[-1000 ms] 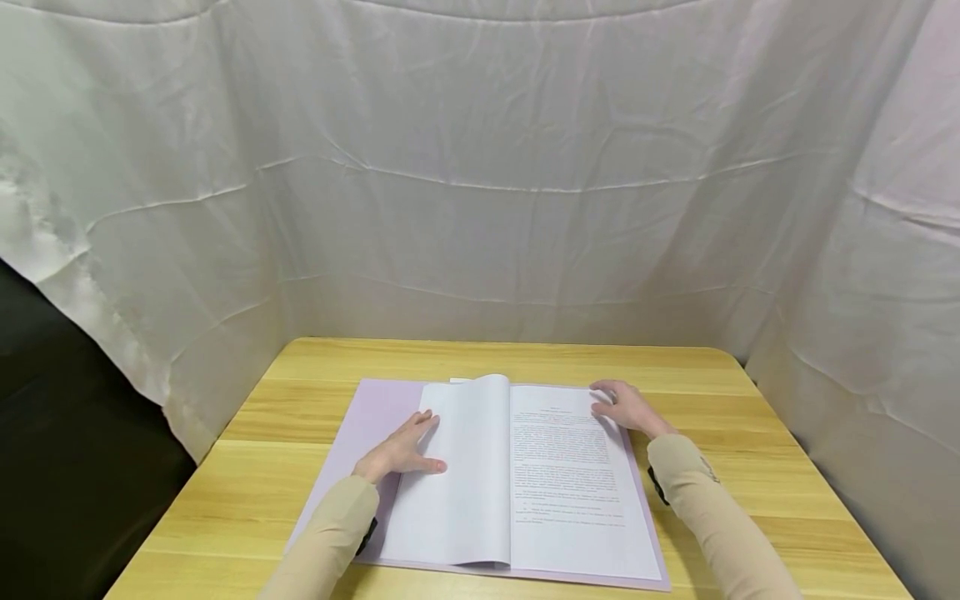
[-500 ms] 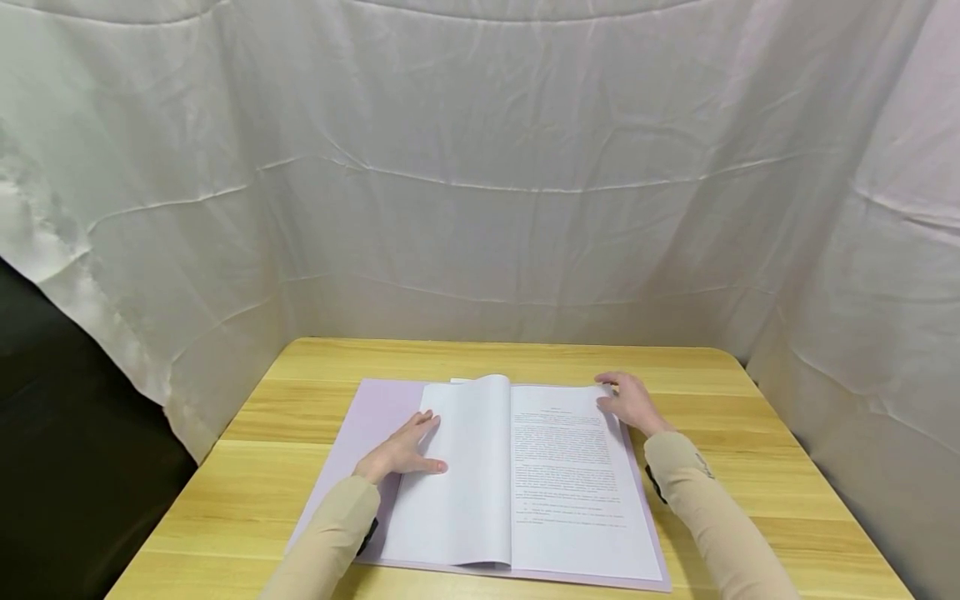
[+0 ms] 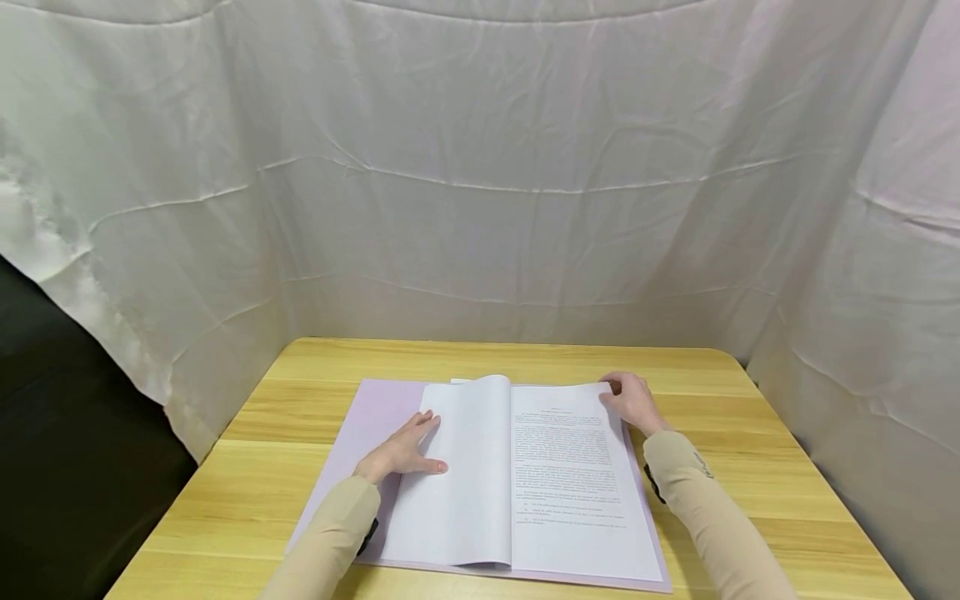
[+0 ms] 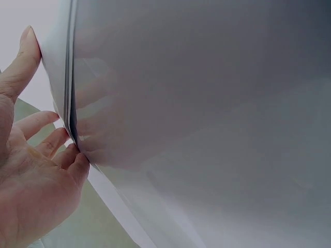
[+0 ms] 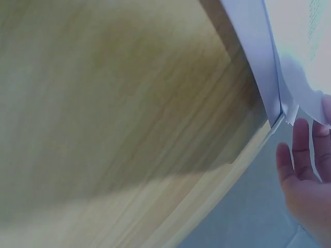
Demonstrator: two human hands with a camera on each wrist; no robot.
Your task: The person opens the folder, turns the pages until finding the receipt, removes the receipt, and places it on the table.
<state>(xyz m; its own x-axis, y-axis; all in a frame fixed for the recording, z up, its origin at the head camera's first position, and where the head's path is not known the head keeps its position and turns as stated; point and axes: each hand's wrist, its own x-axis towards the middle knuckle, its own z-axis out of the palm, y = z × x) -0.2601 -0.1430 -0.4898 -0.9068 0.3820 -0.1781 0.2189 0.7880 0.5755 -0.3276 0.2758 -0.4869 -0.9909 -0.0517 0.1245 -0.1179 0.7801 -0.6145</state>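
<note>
A lilac folder lies spread on the table, with white pages on both sides. My left hand rests at the outer edge of the left-hand pages, thumb and fingers spread apart. In the left wrist view its fingertips touch the edge of the page stack. My right hand pinches the top right corner of the printed page, which is slightly raised there. The right wrist view shows this page curling up at the corner, the thumb on its printed face and fingers behind.
The wooden table shows bare wood around the folder. Pale grey cloth hangs behind it and at both sides. A dark area stands at the left. A thin white edge sticks out above the left-hand pages.
My right hand has shifted a little up and to the right onto the page's top corner, closed its fingers there and lifted the corner slightly. The left hand has stayed in place.
</note>
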